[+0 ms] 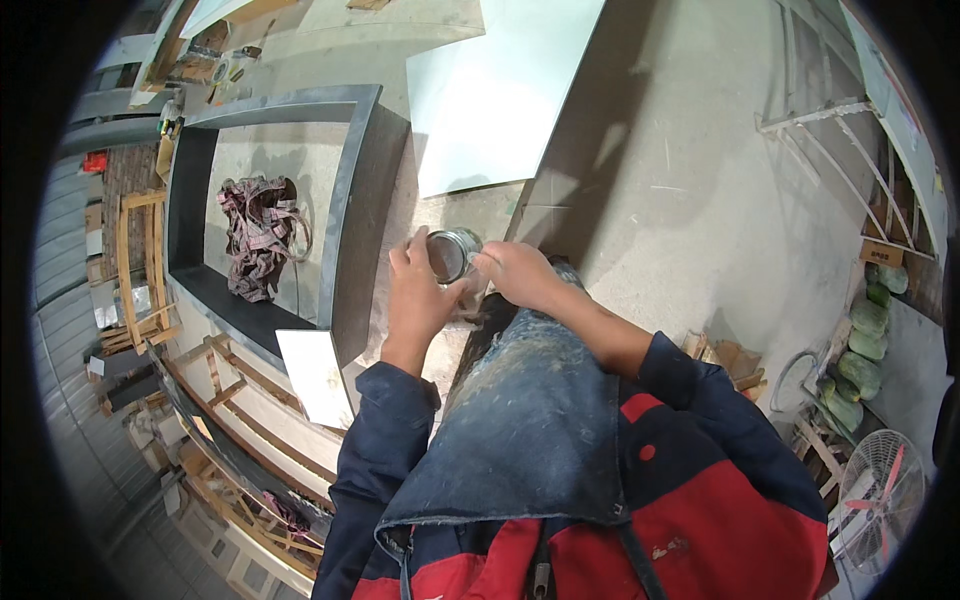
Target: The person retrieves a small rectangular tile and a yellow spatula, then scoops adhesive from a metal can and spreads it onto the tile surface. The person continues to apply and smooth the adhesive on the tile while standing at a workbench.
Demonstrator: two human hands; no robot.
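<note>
In front of my body a small round metal can (448, 257) is held between my two hands. My left hand (417, 292) wraps round its left and near side, with the thumb toward me. From the right, my right hand (518, 272) reaches the can's edge with its fingers curled in against it. The can's round end faces up toward me; whether that is a lid or an opening, I cannot tell. A dusty dark apron (520, 400) covers my front below the hands.
On the left stands a dark rectangular frame (372, 190) with a crumpled plaid cloth (262, 235) inside it. A pale panel (490, 110) lies beyond my hands, and a small white board (315, 375) leans by the frame. At the right are green melons (868, 330) and a fan (880, 500).
</note>
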